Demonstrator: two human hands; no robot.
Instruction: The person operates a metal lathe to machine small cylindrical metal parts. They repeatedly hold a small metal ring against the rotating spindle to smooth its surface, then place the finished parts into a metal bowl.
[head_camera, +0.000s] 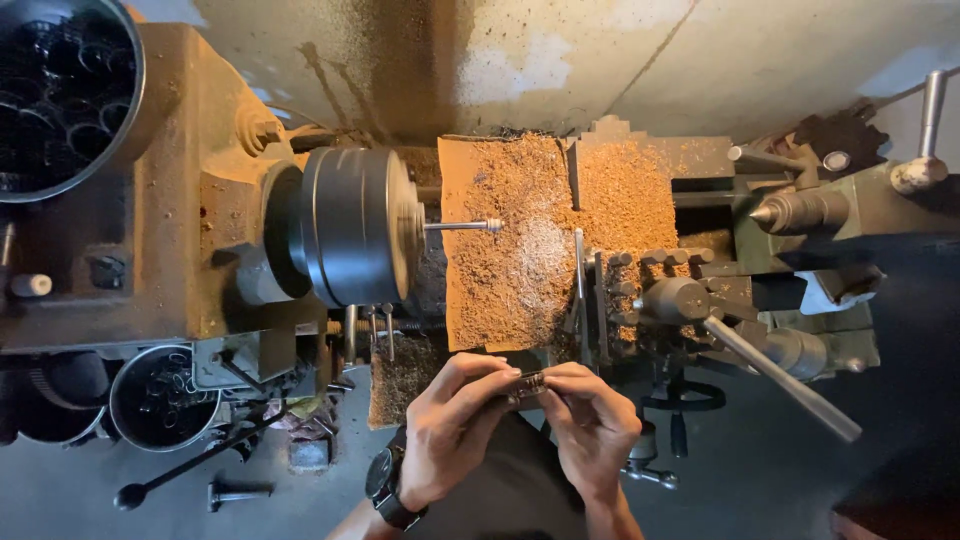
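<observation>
Two hands meet low in the middle of what I see, but I start with the biggest thing. A big old lathe fills the top half. Its body is rough, brown and rusty, with chipped paint. On it sits a round chuck, dark grey, smooth and shiny like a thick drum. A thin silver rod sticks out of the chuck, straight and level. Under the rod lies a flat tray covered in brown shavings, fine and crumbly like sawdust. To the right stands the tailstock, green and grimy, with a pointed metal tip. A long grey handle slants down from the tool post, just to the right of the hands. At the top left is a round bucket full of dark rings. A smaller metal can of rings sits lower left, well apart from the hands.

My left hand has a black watch on the wrist. Its thumb and fingers pinch a small metal piece. My right hand pinches the other end of it. The piece is short, shiny and ridged, and sits between both hands, just below the tray edge. The fingers hide most of it.
</observation>
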